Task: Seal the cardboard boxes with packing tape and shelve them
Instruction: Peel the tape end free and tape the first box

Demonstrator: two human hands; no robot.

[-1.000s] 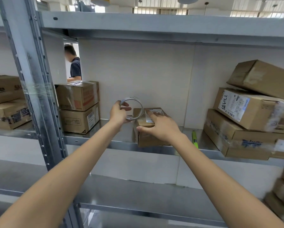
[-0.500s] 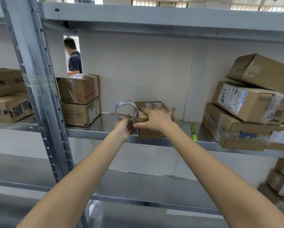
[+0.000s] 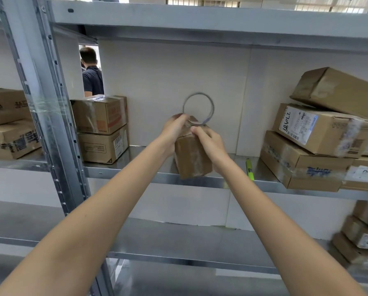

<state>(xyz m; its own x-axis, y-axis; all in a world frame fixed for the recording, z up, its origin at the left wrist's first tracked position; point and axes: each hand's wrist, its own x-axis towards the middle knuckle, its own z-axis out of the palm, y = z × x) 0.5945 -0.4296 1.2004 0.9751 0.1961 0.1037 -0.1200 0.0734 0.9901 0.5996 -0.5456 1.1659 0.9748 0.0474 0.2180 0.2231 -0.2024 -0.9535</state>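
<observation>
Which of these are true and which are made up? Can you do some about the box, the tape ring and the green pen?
1. Both hands are at the top of the small box. True.
2. The tape roll lies flat on the shelf. False: it stands above the box, at the left hand.
3. The green marker lies right of the box. True.
4. The right hand holds the marker. False: it is on the box.
</observation>
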